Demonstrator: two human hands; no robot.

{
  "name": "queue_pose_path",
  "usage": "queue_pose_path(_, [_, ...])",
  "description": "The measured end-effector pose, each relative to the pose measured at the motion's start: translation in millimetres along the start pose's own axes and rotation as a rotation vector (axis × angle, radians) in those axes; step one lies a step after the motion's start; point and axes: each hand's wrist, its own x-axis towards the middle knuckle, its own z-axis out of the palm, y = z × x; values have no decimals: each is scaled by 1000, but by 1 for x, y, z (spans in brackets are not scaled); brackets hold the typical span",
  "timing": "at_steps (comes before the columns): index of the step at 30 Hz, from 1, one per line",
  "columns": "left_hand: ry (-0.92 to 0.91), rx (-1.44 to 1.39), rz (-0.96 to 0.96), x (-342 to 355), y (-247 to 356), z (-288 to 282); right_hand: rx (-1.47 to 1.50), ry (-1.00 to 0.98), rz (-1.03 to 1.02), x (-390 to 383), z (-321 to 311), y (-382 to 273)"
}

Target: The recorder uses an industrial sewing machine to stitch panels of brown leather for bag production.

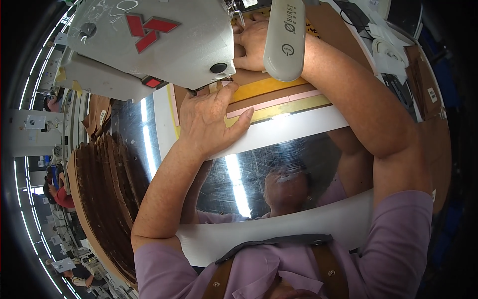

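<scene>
Beneath the head of a large grey-white sewing machine (199,37) lies a brown sheet (264,74) edged with yellow strips (269,88) and a pink strip (279,102). My left hand (209,117) rests flat on this layered work, thumb spread out to the right. Its fingertips reach toward the machine's underside, where the machine partly hides them. Farther back, my right hand (251,47) presses on the brown sheet with fingers apart and holds nothing that I can see. A white lamp bar (284,50) covers part of that hand and wrist. The needle area is mostly hidden.
A shiny, scratched metal tabletop (239,184) with a white border lies under my forearms. Stacked brown pieces (107,199) stand at the left. Cables and a white coiled item (384,49) sit at the far right. Other people work in the left background.
</scene>
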Motion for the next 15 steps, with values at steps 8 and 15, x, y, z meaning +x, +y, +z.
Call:
queue_pose_path(8, [-32,-4,-35,-1,10,-2,-176,83,85,13,26,5])
queue_pose_path(15, [-134,50,-119,8,40,-2,-216,30,146,3,0,-4])
